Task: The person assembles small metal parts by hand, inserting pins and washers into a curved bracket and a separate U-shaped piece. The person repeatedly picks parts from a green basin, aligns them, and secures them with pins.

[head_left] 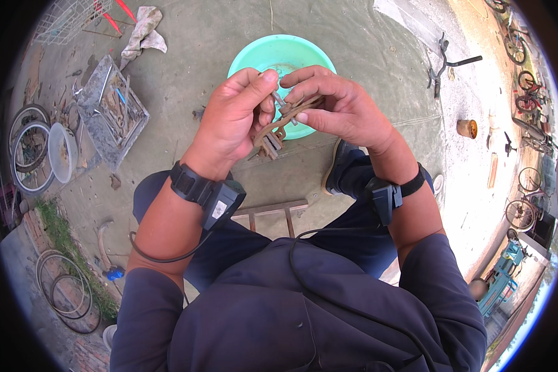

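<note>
A rusty brown bicycle brake caliper (270, 144) with curved arms and a blocky pad hangs between my hands, above a mint-green basin (280, 48). My right hand (352, 113) grips its upper end, thumb below and fingers over the top. Thumb and fingertips of my left hand (234, 113) are pinched together at a small metal part beside the caliper's upper end. The left fingers partly cover that part, so its kind is unclear. Some of the caliper's left side is hidden behind the left hand.
To the left lie a tray of tools (115, 111), a white bowl (62, 152), wheel rims (31, 155) and a rag (145, 34). Handlebars (441, 65) and a rusty can (467, 128) are on the right. A wooden stool (271, 209) stands between my legs.
</note>
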The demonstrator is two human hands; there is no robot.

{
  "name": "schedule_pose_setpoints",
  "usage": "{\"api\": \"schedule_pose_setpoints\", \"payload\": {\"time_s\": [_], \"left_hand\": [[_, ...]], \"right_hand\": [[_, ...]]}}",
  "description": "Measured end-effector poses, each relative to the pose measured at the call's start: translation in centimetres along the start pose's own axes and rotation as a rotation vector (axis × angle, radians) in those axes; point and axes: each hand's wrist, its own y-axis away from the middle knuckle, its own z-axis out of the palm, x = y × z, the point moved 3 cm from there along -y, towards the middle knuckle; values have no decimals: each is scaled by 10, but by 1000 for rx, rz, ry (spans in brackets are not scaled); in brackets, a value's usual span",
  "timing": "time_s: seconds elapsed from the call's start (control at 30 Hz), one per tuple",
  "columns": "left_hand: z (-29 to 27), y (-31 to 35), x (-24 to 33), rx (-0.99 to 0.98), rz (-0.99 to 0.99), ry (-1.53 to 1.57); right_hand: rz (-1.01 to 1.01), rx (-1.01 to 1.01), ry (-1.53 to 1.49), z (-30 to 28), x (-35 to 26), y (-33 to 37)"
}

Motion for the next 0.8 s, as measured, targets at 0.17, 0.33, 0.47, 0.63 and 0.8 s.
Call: {"api": "schedule_pose_setpoints", "payload": {"time_s": [0.17, 0.33, 0.47, 0.63, 0.8], "left_hand": [[-1, -1, 0, 10, 5, -15], [-2, -2, -2, 4, 17, -10], [-4, -1, -1, -16, -16, -26], [0, 1, 5, -130, 9, -23], [3, 3, 5, -174, 11, -136]], "right_hand": [[41, -20, -46, 1, -1, 0], [-10, -29, 61, 1, -7, -1], [27, -38, 22, 3, -7, -1], [-57, -32, 121, -2, -15, 0], [-168, -26, 212, -2, -21, 0]]}}
